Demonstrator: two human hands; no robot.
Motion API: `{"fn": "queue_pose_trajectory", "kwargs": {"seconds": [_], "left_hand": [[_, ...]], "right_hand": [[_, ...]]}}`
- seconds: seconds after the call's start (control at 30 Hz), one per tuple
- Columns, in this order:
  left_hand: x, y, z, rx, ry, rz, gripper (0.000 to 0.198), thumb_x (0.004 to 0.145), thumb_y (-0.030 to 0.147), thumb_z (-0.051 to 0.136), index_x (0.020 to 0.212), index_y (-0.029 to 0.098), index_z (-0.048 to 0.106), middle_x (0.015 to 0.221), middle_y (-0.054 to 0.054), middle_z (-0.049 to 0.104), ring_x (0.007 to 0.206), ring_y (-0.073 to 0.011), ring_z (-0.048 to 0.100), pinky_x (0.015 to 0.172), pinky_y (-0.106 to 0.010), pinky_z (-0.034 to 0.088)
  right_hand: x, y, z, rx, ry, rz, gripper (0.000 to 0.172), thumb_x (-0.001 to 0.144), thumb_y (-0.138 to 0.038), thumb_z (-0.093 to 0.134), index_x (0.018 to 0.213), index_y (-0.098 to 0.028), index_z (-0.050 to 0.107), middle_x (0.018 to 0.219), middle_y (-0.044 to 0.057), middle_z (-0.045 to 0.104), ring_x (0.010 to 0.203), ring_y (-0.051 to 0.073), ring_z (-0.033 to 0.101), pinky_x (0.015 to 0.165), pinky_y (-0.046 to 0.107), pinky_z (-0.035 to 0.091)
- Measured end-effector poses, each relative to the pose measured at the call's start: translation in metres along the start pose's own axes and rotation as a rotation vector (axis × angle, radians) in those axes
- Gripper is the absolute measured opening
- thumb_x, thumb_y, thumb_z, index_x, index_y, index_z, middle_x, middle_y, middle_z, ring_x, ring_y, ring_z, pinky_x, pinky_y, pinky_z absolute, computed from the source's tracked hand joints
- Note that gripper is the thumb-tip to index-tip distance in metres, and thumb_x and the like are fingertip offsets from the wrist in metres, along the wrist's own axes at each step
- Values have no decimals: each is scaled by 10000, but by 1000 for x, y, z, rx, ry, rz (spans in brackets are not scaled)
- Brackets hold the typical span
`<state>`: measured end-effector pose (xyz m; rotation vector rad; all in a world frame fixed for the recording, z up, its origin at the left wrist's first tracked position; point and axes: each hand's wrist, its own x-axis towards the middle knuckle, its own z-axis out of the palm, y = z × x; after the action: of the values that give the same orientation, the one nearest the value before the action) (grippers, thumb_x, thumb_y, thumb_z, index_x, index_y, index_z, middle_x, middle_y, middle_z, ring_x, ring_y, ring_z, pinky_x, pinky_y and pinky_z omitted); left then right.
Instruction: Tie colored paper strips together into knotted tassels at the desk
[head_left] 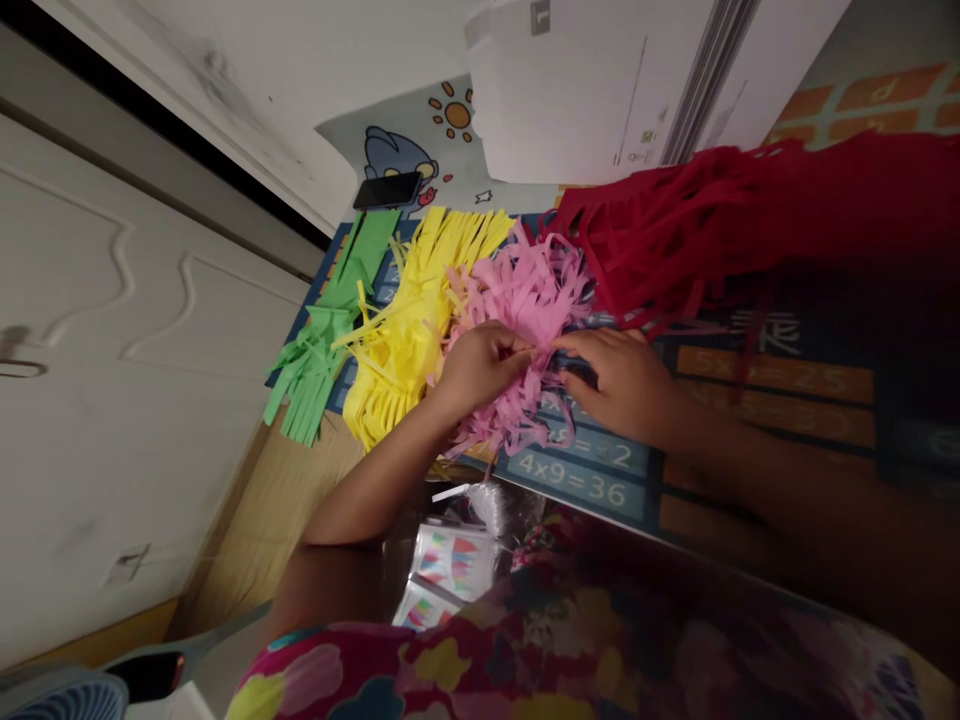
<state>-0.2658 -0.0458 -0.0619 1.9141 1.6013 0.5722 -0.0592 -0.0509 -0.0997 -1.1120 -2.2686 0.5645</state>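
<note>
Left hand [480,365] and right hand [619,385] in pink paper fringe [517,290], on multiplication mat [577,470].

Left to right, clock taken from the pink: green paper fringe [319,350] at 9; yellow paper fringe [409,340] touching pink at 9; black phone [386,190] at 10; left grip clamped on pink strips at 7; right grip on strips at 4, apart or together cannot tell; red paper fringe [697,220] at 2.

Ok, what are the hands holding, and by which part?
The left hand pinches the pink paper fringe at its middle; whether the right hand grips it cannot be told.
</note>
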Motion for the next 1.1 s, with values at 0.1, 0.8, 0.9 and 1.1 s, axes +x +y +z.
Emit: {"fn": "queue_pose_trajectory", "kwargs": {"seconds": [0.1, 0.8, 0.9, 1.1], "left_hand": [[1, 1, 0, 9, -4, 6, 182, 855, 263, 679, 709, 163, 722, 752, -30, 680, 736, -157, 631, 710, -278, 465], [-4, 12, 1, 256, 166, 76, 51, 835, 229, 597, 820, 183, 615, 840, -41, 658, 819, -187, 606, 770, -302, 468], [-6, 19, 8, 399, 156, 104, 341, 787, 267, 670, 1104, 176, 587, 1035, -90, 683, 963, -246, 620, 853, -362, 465], [6, 26, -26, 524, 156, 67, 106, 833, 256, 624, 922, 202, 648, 961, -84, 707, 969, -277, 629, 869, -394, 437]], "right_hand": [[0, 1, 0, -6, -6, -4, 342, 879, -219, 529, 1199, -172, 640, 1140, 104, 728, 1031, 305, 650, 837, 433, 408], [1, -10, -8, -238, -17, -188, 380, 860, -209, 553, 1211, -148, 685, 1271, 118, 661, 1187, 322, 511, 975, 477, 308], [2, -5, -4, -241, -78, -206, 458, 881, -231, 534, 1313, -107, 624, 1305, 129, 658, 1183, 310, 525, 980, 487, 306], [-1, -2, -1, -309, -122, -230, 458, 957, -292, 495, 1364, -100, 581, 1406, 126, 600, 1221, 300, 513, 980, 504, 324]]}}
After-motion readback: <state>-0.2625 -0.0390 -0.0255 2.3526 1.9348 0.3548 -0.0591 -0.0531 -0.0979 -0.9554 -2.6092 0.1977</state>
